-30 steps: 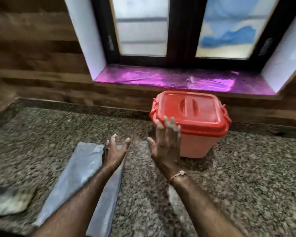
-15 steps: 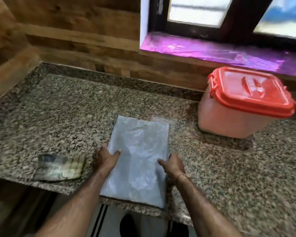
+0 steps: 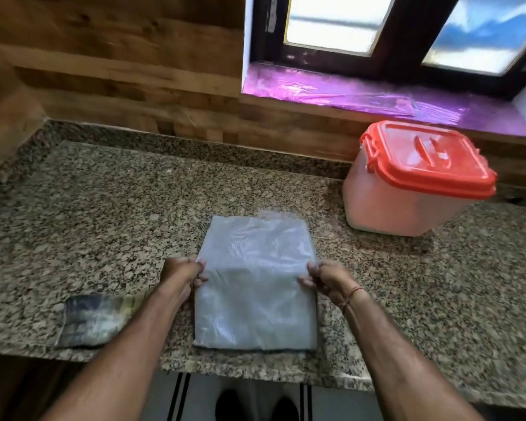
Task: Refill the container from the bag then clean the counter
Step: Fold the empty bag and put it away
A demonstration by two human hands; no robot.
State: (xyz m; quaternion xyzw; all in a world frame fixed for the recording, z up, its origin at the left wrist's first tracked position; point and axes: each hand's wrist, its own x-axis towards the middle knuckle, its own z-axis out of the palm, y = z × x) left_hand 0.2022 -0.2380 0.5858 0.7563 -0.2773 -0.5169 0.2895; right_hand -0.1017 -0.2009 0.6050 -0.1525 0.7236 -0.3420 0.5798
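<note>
Left hand (image 3: 181,276) and right hand (image 3: 328,279) now pinch edges of the bag (image 3: 255,287).

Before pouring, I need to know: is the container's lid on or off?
On. The red lid sits flat on the container, covering its whole top. Whether its side clips are latched cannot be told.

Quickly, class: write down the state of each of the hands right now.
Left hand: closed, pinching the plastic bag at its left edge.
Right hand: closed, pinching the bag's right edge.
</note>
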